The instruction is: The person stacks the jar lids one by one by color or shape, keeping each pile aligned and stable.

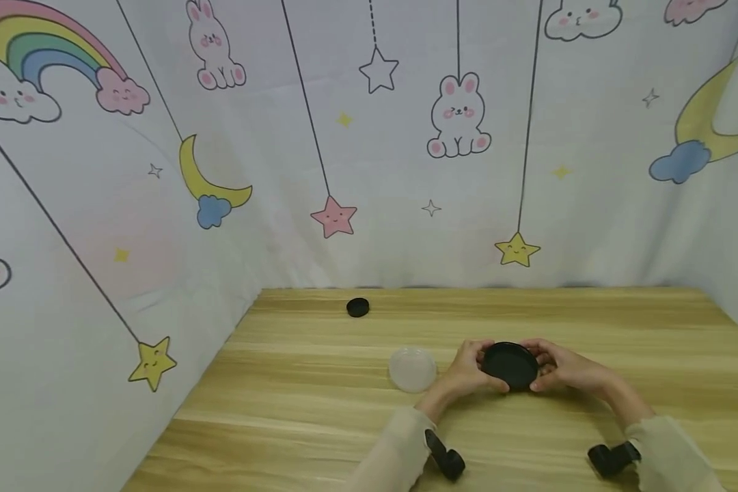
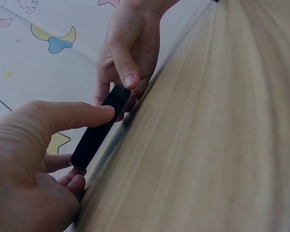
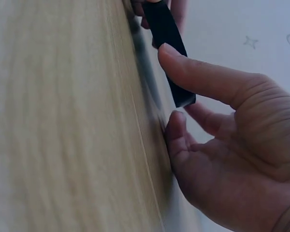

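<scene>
A black, round, shallow dish or lid [image 1: 510,366] is held between both hands, its dark recessed face showing in the head view. My left hand [image 1: 469,371] grips its left side, with the thumb at the near edge. On the opposite side my right hand [image 1: 564,369] pinches the rim between thumb and fingers. Both wrist views show the black dish [image 2: 99,130] edge-on, slightly above the tabletop. To the left of my left hand lies a translucent, whitish round disc [image 1: 412,370], flat on the table.
A small black round cap [image 1: 358,307] sits near the back edge of the wood-grain table [image 1: 295,424]. Behind and along the sides hangs a white cloth [image 1: 400,253] printed with stars, moons and rabbits. A black wrist camera [image 1: 445,459] is strapped to the left forearm.
</scene>
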`<action>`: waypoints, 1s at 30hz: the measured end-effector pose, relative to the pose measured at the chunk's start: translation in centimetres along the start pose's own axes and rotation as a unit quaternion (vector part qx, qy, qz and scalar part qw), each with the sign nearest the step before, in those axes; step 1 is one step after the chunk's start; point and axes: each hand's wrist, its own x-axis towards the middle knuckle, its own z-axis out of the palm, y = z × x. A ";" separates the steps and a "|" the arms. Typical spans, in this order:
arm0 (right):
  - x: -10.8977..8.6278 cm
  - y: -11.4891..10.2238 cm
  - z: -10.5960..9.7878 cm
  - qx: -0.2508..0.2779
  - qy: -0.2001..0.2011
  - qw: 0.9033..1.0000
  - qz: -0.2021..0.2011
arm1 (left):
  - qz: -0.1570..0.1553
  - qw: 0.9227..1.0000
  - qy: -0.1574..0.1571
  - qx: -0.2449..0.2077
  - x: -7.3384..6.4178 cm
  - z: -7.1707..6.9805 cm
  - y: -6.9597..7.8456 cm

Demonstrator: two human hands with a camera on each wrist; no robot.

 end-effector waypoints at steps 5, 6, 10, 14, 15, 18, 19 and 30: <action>0.1 0.2 0.0 0.000 0.001 1.000 -0.002 | 0.006 1.000 -0.010 0.012 0.1 -0.2 0.0; 0.2 0.3 -0.1 0.000 0.001 1.000 -0.004 | 0.009 1.000 -0.012 0.018 0.1 -0.2 -0.1; 0.2 0.6 -0.1 0.001 0.000 1.000 -0.010 | 0.016 0.999 -0.017 0.044 0.1 -0.3 -0.2; 0.2 0.7 -0.2 -0.003 0.001 1.000 -0.014 | 0.021 0.997 -0.020 0.068 0.1 -0.2 -0.2; 0.2 0.7 -0.2 -0.005 0.002 1.000 -0.014 | 0.021 0.997 -0.020 0.073 0.1 -0.2 -0.2; 0.2 0.6 -0.3 -0.013 0.002 1.000 -0.016 | 0.021 0.996 -0.019 0.088 0.2 -0.1 -0.1; 0.2 0.6 -0.3 -0.015 0.002 1.000 -0.016 | 0.022 0.996 -0.019 0.090 0.2 -0.1 -0.1; 0.1 0.5 -0.4 0.008 -0.014 1.000 -0.024 | 0.002 0.995 -0.025 0.097 -0.1 -0.1 0.3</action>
